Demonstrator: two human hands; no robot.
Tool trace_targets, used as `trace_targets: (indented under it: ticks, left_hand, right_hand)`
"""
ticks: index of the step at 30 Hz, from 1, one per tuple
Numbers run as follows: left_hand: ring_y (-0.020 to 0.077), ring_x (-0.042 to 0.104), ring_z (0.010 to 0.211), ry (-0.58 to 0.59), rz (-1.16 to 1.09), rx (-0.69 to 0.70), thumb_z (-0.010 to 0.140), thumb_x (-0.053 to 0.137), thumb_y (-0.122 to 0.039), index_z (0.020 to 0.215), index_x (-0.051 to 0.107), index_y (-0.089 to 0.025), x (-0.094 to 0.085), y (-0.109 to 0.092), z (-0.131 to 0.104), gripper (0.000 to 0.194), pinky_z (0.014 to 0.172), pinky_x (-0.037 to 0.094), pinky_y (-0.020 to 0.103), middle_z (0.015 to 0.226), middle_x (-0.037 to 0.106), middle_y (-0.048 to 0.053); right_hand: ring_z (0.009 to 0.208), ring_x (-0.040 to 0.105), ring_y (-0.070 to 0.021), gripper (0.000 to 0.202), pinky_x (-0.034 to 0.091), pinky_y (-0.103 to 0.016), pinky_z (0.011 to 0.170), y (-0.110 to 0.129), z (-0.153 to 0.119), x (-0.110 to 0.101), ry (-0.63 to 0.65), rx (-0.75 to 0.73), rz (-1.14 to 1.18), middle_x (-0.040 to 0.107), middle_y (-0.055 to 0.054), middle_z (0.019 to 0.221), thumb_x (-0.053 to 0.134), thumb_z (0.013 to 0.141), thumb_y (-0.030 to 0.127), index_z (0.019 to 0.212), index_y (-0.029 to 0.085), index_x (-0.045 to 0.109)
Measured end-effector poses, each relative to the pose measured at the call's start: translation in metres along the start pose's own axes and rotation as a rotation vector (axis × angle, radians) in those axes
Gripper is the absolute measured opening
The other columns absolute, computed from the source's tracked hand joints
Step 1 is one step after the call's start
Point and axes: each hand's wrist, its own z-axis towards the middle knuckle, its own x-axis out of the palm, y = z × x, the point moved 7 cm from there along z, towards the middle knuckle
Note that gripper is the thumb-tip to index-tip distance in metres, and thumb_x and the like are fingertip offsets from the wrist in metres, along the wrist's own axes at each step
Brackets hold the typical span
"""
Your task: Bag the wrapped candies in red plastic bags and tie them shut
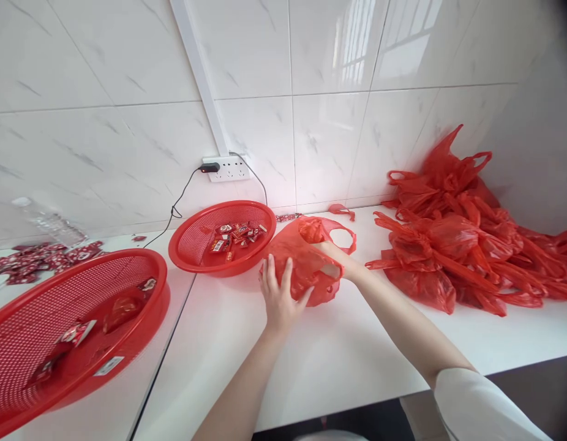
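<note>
Red plastic bag (304,269) sits on the white desk (228,367), about midway between far and near edges, right of the seam. Both hands on it.

Left hand (282,300): fingers spread, laid against the bag's near left side, not clenched. Right hand (332,250): reaches into the bag from the right, mostly hidden by the film; can't tell if it's gripping anything. One handle loop stands out on the bag's far right side.

Round red basket (226,269) just left of the bag, toward the far edge, over the seam; small wrapped packets (237,236) inside. Bigger red basket (160,275) at the left end, running toward the near edge; a few packets in its bottom, white label on its outside.

Far left corner: heap of red patterned packets (45,260), clear bottle (54,225) lying tilted by it. Far right corner: big pile of red bags (458,239), spreading along the right side. Red scrap (342,210) at the far edge, behind the bag.

Power strip (228,171) on the tiled wall above the far edge, black plug (210,167) in it.
</note>
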Motion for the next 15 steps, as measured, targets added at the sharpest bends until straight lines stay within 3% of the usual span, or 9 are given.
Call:
trace_targets:
  ticks: [2,3,6,8,9,11,13,15]
  left_hand:
    - [0.0386,0.014,0.146,0.112,0.093,0.025,0.082,0.065,-0.035,0.147,0.037,-0.023,0.012,0.0,-0.002,0.072,0.114,0.018,0.06,0.16,0.014,0.017]
    - [0.0373,0.016,0.146,0.179,0.11,0.009,0.085,0.061,-0.032,0.145,0.041,-0.021,0.02,0.004,-0.003,0.064,0.114,0.02,0.06,0.159,0.017,0.017]
    - [0.0376,0.018,0.145,0.361,0.062,-0.096,0.085,0.059,-0.027,0.14,0.045,-0.017,0.044,0.022,-0.009,0.058,0.111,0.026,0.06,0.159,0.018,0.019]
    - [0.0391,0.014,0.146,0.362,-0.03,-0.192,0.083,0.061,-0.029,0.141,0.044,-0.017,0.046,0.032,-0.008,0.062,0.11,0.027,0.06,0.16,0.012,0.019]
    - [0.0383,0.013,0.146,0.308,-0.096,-0.242,0.084,0.06,-0.031,0.141,0.043,-0.018,0.04,0.036,-0.005,0.062,0.111,0.026,0.059,0.16,0.011,0.019]
    - [0.034,0.021,0.145,0.129,-0.322,-0.338,0.09,0.051,-0.041,0.14,0.045,-0.021,0.019,0.042,0.004,0.054,0.112,0.028,0.055,0.158,0.021,0.016]
    - [0.0305,0.039,0.136,0.0,-0.699,-0.399,0.094,0.035,-0.055,0.136,0.049,-0.024,-0.001,0.044,0.011,0.054,0.108,0.036,0.051,0.146,0.043,0.015]
    - [0.0306,0.05,0.127,0.045,-1.052,-0.395,0.087,0.04,-0.067,0.134,0.051,-0.026,-0.008,0.039,0.016,0.063,0.101,0.044,0.048,0.136,0.055,0.013]
  right_hand:
    - [0.051,0.046,-0.0124,0.028,0.039,-0.026,0.048,0.003,-0.001,-0.013,-0.103,0.039,0.036,0.05,0.003,0.055,0.054,0.087,0.031,0.061,0.019,0.054]
    - [0.049,0.043,-0.0117,0.033,0.036,-0.026,0.046,0.004,-0.003,-0.027,-0.238,0.07,0.066,0.045,0.003,0.053,0.05,0.09,0.036,0.061,0.019,0.052]
    - [0.05,0.044,-0.0122,0.036,0.035,-0.025,0.045,0.008,-0.027,-0.076,-0.83,0.089,0.223,0.045,0.002,0.059,0.043,0.093,0.048,0.075,0.02,0.055]
    - [0.052,0.048,-0.0133,0.034,0.039,-0.027,0.045,0.015,-0.044,-0.091,-1.048,0.021,0.313,0.049,0.001,0.067,0.04,0.094,0.05,0.089,0.022,0.058]
    - [0.053,0.05,-0.014,0.032,0.042,-0.028,0.046,0.02,-0.048,-0.092,-1.053,-0.017,0.327,0.051,0.0,0.07,0.039,0.095,0.049,0.095,0.023,0.058]
    - [0.06,0.056,-0.0166,0.024,0.049,-0.032,0.053,0.034,-0.048,-0.084,-0.889,-0.088,0.267,0.055,-0.002,0.077,0.043,0.094,0.043,0.1,0.025,0.059]
    - [0.077,0.062,-0.0209,0.018,0.053,-0.036,0.068,0.051,-0.044,-0.058,-0.562,-0.182,0.149,0.061,-0.005,0.087,0.048,0.092,0.031,0.102,0.027,0.062]
    - [0.097,0.062,-0.0231,0.025,0.053,-0.039,0.083,0.061,-0.042,-0.018,-0.158,-0.267,0.093,0.063,-0.008,0.105,0.049,0.089,0.021,0.108,0.028,0.064]
